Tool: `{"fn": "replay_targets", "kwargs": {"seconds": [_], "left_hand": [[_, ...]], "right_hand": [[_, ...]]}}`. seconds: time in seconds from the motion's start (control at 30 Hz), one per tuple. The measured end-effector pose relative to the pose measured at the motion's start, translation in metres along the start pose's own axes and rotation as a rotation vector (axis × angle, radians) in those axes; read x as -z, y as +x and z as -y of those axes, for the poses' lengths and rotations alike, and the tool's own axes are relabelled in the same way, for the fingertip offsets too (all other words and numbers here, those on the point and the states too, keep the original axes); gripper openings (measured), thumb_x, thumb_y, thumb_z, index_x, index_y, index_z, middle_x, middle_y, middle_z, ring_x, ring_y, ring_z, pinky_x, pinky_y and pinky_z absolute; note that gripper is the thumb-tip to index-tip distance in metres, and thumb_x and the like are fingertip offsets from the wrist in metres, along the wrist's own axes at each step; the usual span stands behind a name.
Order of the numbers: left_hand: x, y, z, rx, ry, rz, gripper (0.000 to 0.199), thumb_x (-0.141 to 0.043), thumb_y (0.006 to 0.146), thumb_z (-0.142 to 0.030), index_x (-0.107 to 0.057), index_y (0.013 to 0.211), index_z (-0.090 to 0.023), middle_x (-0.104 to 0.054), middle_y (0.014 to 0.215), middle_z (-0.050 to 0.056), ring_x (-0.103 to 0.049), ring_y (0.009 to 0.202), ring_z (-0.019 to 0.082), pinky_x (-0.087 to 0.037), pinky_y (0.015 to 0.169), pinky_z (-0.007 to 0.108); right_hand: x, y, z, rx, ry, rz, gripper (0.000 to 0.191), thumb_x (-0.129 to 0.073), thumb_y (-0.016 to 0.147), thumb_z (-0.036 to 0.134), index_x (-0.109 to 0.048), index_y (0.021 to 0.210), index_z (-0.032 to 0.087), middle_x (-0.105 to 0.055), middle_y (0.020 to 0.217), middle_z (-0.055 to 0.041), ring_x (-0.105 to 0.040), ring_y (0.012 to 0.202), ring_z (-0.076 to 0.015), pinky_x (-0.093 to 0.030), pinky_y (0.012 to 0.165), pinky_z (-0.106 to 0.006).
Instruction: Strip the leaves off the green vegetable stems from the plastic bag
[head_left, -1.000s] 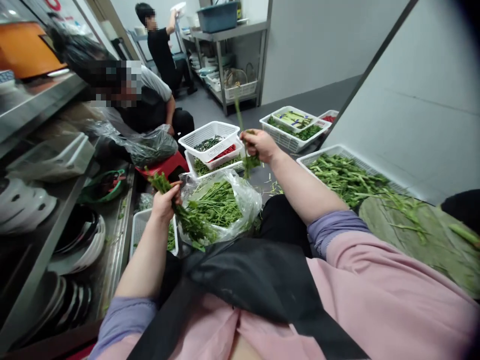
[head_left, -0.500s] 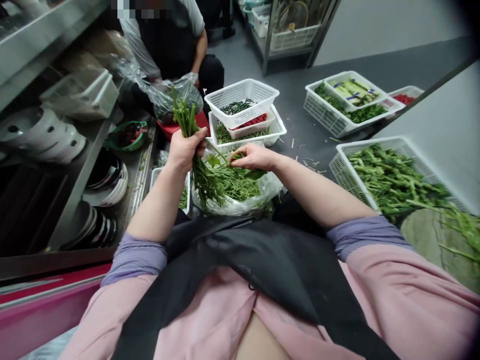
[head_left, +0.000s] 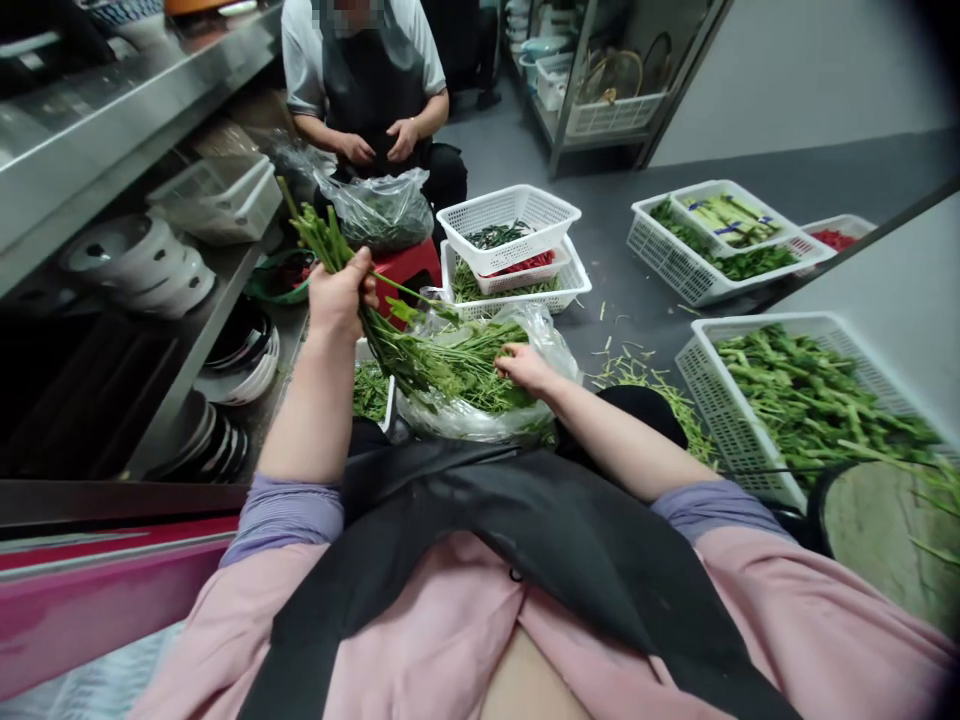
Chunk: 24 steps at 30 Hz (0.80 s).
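Observation:
My left hand is wrapped around a bunch of leafy green stems. The thick cut ends point up and away to the left, and the leafy ends hang toward a clear plastic bag. Inside that bag lies a heap of thin green stems and leaves. Over the right side of this heap is my right hand, its fingers curled together among the greens. What they pinch, if anything, is too small to make out.
Stacked white baskets stand ahead. A large basket of greens and a round wooden block are at right. Scattered trimmings lie on the floor. A co-worker sits behind a bag on a red stool. Metal shelves line the left.
My left hand has moved left with the bunch. My right hand has drawn away from it and down to the heap in the bag. The co-worker's hands now show above their bag.

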<state>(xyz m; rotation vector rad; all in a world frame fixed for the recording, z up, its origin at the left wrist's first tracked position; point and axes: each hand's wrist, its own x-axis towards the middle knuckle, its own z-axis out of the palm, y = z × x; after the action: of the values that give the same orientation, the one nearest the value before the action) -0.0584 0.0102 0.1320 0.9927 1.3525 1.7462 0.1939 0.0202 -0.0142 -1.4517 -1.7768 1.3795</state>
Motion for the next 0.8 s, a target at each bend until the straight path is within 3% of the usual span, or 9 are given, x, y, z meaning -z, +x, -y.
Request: {"fn": "replay_targets", "kwargs": {"seconds": [0.13,0.23,0.3,0.37,0.43,0.5,0.57,0.67,0.8], "left_hand": [[0.013,0.008,-0.015,0.041,-0.027,-0.061,0.035,-0.083,0.064,-0.035,-0.052,0.068,-0.017,-0.044,0.045,-0.007,-0.038,0.034,0.004,-0.03,0.034,0.017],[0.015,0.008,-0.017,0.09,-0.041,-0.074,0.036,-0.082,0.064,-0.034,-0.051,0.067,-0.016,-0.045,0.045,-0.007,-0.036,0.032,0.003,-0.03,0.034,0.017],[0.016,0.007,-0.016,0.131,-0.054,-0.071,0.037,-0.081,0.064,-0.035,-0.049,0.065,-0.016,-0.045,0.045,-0.007,-0.035,0.032,0.003,-0.03,0.033,0.017],[0.016,0.007,-0.014,0.159,-0.065,-0.069,0.038,-0.081,0.065,-0.035,-0.048,0.064,-0.016,-0.045,0.045,-0.007,-0.035,0.031,0.003,-0.03,0.033,0.017],[0.016,0.008,-0.012,0.173,-0.075,-0.068,0.038,-0.08,0.065,-0.035,-0.047,0.064,-0.016,-0.044,0.044,-0.007,-0.035,0.031,0.003,-0.03,0.033,0.017],[0.015,0.009,-0.009,0.185,-0.084,-0.062,0.038,-0.08,0.065,-0.034,-0.047,0.063,-0.016,-0.044,0.045,-0.007,-0.034,0.031,0.003,-0.03,0.033,0.018],[0.012,0.009,-0.008,0.195,-0.093,-0.051,0.037,-0.08,0.065,-0.033,-0.047,0.064,-0.016,-0.044,0.045,-0.008,-0.035,0.031,0.003,-0.031,0.034,0.018],[0.005,0.006,-0.005,0.194,-0.084,-0.044,0.035,-0.079,0.065,-0.032,-0.048,0.065,-0.016,-0.044,0.044,-0.008,-0.035,0.031,0.004,-0.031,0.034,0.018],[0.001,0.003,0.0,0.176,-0.058,-0.055,0.034,-0.079,0.063,-0.03,-0.048,0.065,-0.016,-0.045,0.044,-0.007,-0.035,0.031,0.004,-0.03,0.034,0.018]], "right_hand": [[-0.013,0.008,-0.033,-0.022,-0.371,0.084,0.013,-0.057,0.077,0.018,-0.069,0.081,0.014,-0.071,0.078,-0.005,-0.06,0.073,-0.0144,-0.043,0.068,-0.023],[-0.018,0.012,-0.037,-0.041,-0.413,0.111,0.021,-0.073,0.061,0.014,-0.071,0.082,0.013,-0.07,0.074,-0.0049,-0.062,0.076,-0.0181,-0.043,0.068,-0.024],[-0.017,0.013,-0.033,-0.038,-0.418,0.099,0.025,-0.075,0.059,0.014,-0.07,0.083,0.013,-0.067,0.071,-0.0042,-0.061,0.073,-0.0175,-0.042,0.065,-0.023],[-0.012,0.01,-0.024,-0.013,-0.324,0.036,0.015,-0.068,0.069,0.021,-0.069,0.081,0.012,-0.061,0.062,-0.0021,-0.056,0.063,-0.0139,-0.04,0.059,-0.023],[-0.004,0.005,-0.009,0.025,-0.063,-0.004,0.02,-0.06,0.078,0.031,-0.067,0.081,0.012,-0.049,0.051,0.0026,-0.043,0.048,-0.0095,-0.033,0.049,-0.022],[0.005,-0.002,0.011,0.066,0.28,0.077,0.032,-0.059,0.08,0.042,-0.066,0.088,0.012,-0.034,0.046,0.0079,-0.027,0.04,-0.0064,-0.023,0.041,-0.021],[0.011,-0.009,0.033,0.105,0.516,0.256,0.043,-0.062,0.077,0.05,-0.065,0.095,0.012,-0.025,0.046,0.0111,-0.017,0.039,-0.0048,-0.015,0.039,-0.02],[0.014,-0.019,0.06,0.157,0.562,0.375,0.045,-0.071,0.07,0.048,-0.065,0.094,0.01,-0.027,0.046,0.0114,-0.016,0.039,-0.0034,-0.013,0.038,-0.02],[0.008,-0.025,0.067,0.26,0.412,0.214,0.032,-0.069,0.07,0.04,-0.065,0.081,0.01,-0.039,0.046,0.0073,-0.026,0.041,-0.0043,-0.017,0.04,-0.02]]}}
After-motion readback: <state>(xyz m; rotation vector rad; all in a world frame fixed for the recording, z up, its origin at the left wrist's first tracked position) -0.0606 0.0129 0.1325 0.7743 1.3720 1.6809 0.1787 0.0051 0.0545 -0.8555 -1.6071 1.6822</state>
